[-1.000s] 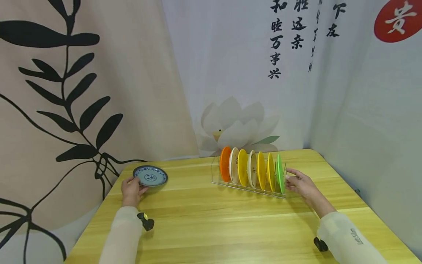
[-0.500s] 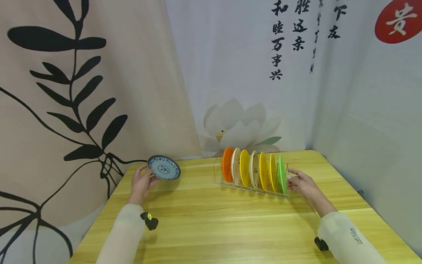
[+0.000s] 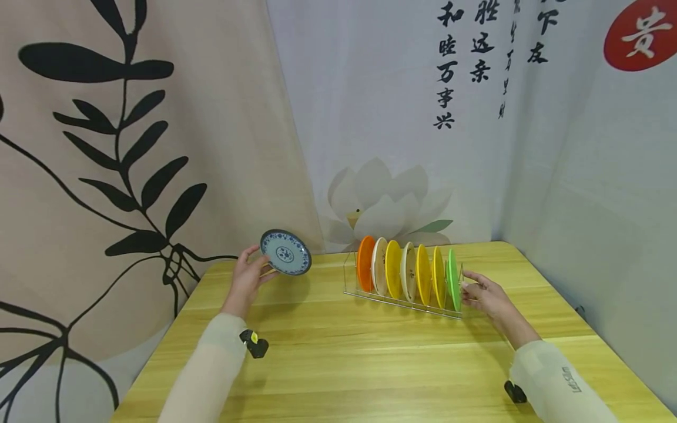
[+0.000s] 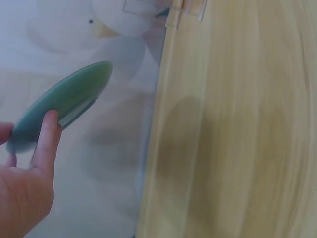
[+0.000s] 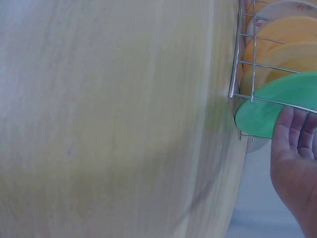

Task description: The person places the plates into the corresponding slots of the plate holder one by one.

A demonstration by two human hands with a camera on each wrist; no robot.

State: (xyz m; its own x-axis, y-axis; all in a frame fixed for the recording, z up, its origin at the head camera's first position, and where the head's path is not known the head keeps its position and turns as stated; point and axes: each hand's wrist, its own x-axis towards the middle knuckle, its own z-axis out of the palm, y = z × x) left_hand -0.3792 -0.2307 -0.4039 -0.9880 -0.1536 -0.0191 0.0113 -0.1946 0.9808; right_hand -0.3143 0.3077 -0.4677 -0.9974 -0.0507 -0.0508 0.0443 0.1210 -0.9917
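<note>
A blue-and-white patterned plate is held tilted above the table's back left, its rim pinched by my left hand. From the left wrist, that plate shows its greenish underside, with my fingers and thumb on either side. To the right stands a wire dish rack with several plates upright in it. My right hand grips the rack's right end, beside the green plate. The right wrist view has the curled fingers of my right hand at the end wire, close against the green plate.
Left of the green plate, the rack bears yellow and cream plates and an orange plate at its left end. The wooden table reaches a printed curtain at the back. A pale wall hanging borders the right side.
My left hand has lifted the patterned plate off the table, carried it rightward and tilted it up more towards me. My right hand has stayed at the rack's end.
</note>
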